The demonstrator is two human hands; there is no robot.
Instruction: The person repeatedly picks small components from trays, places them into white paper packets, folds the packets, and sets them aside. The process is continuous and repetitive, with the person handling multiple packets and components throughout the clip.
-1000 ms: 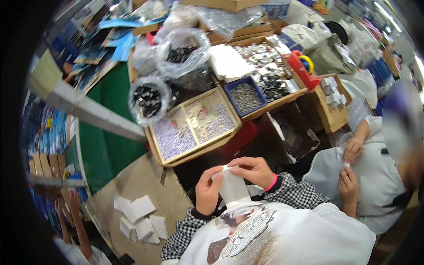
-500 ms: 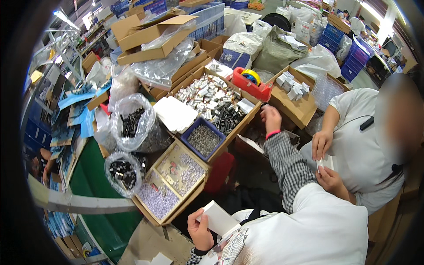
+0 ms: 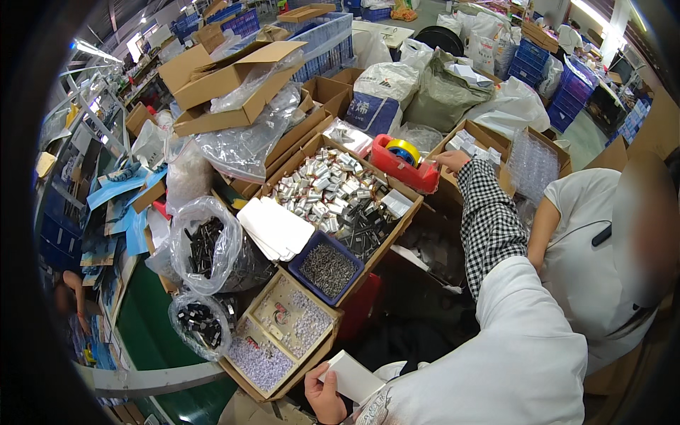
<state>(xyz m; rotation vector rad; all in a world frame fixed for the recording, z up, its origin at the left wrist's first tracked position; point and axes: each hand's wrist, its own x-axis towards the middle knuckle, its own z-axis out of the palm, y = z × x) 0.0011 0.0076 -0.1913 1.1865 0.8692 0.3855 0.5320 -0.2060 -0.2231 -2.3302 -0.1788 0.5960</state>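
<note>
My left hand (image 3: 324,398), at the lower middle, grips a small flat white box (image 3: 354,377) by its edge, thumb on the face. My right arm, in a checked sleeve, stretches out to the far right. There my right hand (image 3: 453,161) pinches at the cutting end of a red tape dispenser (image 3: 397,164), apparently on the loose end of the tape. A yellow-rimmed roll of tape (image 3: 403,151) sits in the dispenser. The fingertips are too small to show the strip clearly.
Left of the dispenser, a carton holds silvery battery-like parts (image 3: 326,185) and black pieces (image 3: 368,230). Nearer are white cards (image 3: 275,228), a blue tray of screws (image 3: 329,266), a divided wooden tray (image 3: 265,327) and bags of black parts (image 3: 205,248). A co-worker (image 3: 602,262) sits at right.
My right hand has moved up and slightly right to the dispenser's end, its fingers closing there. My left hand still holds the white box. The view has shifted a little.
</note>
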